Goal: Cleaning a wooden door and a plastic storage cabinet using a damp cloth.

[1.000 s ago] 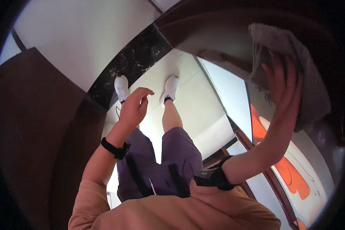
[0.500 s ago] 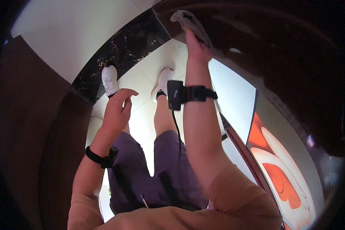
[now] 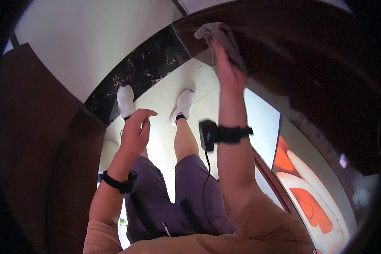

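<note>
A grey cloth [image 3: 219,31] lies under and around the fingers of my right hand [image 3: 232,77], which reaches far forward with the arm stretched out. The hand holds the cloth against a dark brown, glossy panel [image 3: 296,55], close to its left edge. Most of the right fingers are hidden by the cloth and the hand itself. My left hand [image 3: 137,130] hangs in the air before my legs, holding nothing, its fingers loosely bent and the thumb apart. Black straps with small devices sit on both forearms, and a cable runs from the right one [image 3: 207,135].
Pale floor tiles [image 3: 156,99] lie under my white shoes [image 3: 184,103]. A black marbled strip [image 3: 146,59] crosses the floor ahead. A dark brown panel [image 3: 46,114] stands on the left. To the right is a lit orange-and-white picture panel [image 3: 311,203].
My right hand and the cloth have slid slightly to the right along the dark panel. The whole view has shifted a little, and my left hand keeps its pose.
</note>
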